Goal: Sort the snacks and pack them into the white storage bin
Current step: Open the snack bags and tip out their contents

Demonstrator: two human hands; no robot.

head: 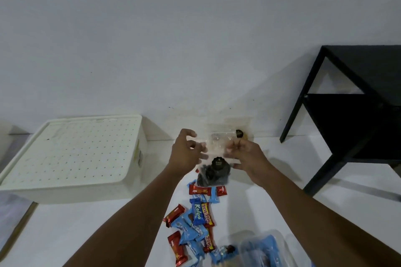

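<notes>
both hands, left hand [186,153] half open and right hand [247,154] pinching, hold a clear bag [217,158] of dark snacks; looks light, floppy and slippery, so grab the top edge.

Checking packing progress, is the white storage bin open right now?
No, the white storage bin sits with its perforated lid on.

We see the storage bin [73,156] at the floor's [271,197] far left by the wall, snack packets [193,221] strewn mid-floor, side table [355,114] far right.
</notes>
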